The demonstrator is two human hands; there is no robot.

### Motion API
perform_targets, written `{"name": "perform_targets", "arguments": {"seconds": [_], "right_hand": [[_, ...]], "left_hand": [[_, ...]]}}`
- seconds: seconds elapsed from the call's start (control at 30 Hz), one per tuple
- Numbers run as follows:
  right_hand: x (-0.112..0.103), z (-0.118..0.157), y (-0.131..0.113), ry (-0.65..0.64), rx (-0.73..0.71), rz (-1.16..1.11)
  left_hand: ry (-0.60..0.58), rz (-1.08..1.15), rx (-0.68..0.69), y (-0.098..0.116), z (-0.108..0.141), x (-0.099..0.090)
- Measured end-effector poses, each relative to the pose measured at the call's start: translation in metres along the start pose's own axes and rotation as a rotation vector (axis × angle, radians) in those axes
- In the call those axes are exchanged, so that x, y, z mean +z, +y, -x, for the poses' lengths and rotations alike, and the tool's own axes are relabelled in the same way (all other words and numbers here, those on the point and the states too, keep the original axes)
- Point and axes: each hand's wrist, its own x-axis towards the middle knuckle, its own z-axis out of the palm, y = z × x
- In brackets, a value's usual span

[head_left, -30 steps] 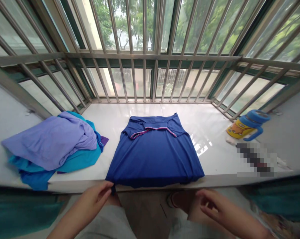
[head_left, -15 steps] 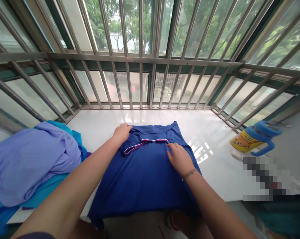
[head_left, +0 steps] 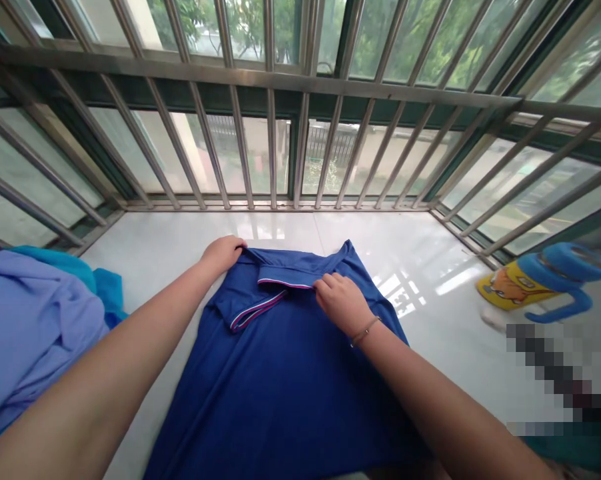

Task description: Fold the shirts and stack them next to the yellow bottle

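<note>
A dark blue polo shirt (head_left: 280, 373) lies spread over the white ledge, its far end close to the barred window. The collar (head_left: 285, 275), edged in white and red, is folded toward me, and a sleeve cuff with the same trim sits just left of it. My left hand (head_left: 224, 253) pinches the shirt's far left corner, fingers closed on the cloth. At the collar's right end, my right hand (head_left: 341, 300) has its fingers closed on the trimmed edge. Part of the shirt's right side is hidden under my right forearm.
Lavender and turquoise clothes (head_left: 35, 327) are heaped at the left. A blue and yellow flask (head_left: 530, 280) with a handle lies at the right of the white ledge (head_left: 155, 233), beside a pixelated patch. Metal bars (head_left: 300, 83) enclose the far side and both ends.
My left hand has shifted left with the shirt's corner. My right hand has moved slightly left and closed on the collar edge. The view has come closer to the ledge.
</note>
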Motion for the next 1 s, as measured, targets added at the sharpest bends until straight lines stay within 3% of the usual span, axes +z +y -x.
{"name": "perform_targets", "arguments": {"seconds": [0.17, 0.4, 0.57, 0.67, 0.8, 1.0], "right_hand": [[-0.001, 0.004, 0.003, -0.085, -0.114, -0.148], [-0.006, -0.040, 0.087, 0.069, 0.135, -0.074], [0.003, -0.077, 0.138, -0.048, 0.225, -0.182], [0.009, -0.093, 0.158, -0.131, 0.261, -0.221], [0.016, -0.102, 0.177, -0.138, 0.374, -0.252], [0.026, -0.100, 0.195, -0.152, 0.446, -0.338]], "left_hand": [[0.030, 0.068, -0.059, -0.003, -0.003, 0.000], [-0.017, 0.236, -0.170, -0.009, -0.018, -0.008], [-0.053, 0.331, -0.265, -0.008, -0.032, -0.014], [-0.075, 0.421, -0.362, -0.003, -0.047, -0.011], [-0.078, 0.565, -0.437, 0.008, -0.068, 0.001], [-0.065, 0.599, -0.364, 0.012, -0.076, 0.001]]}}
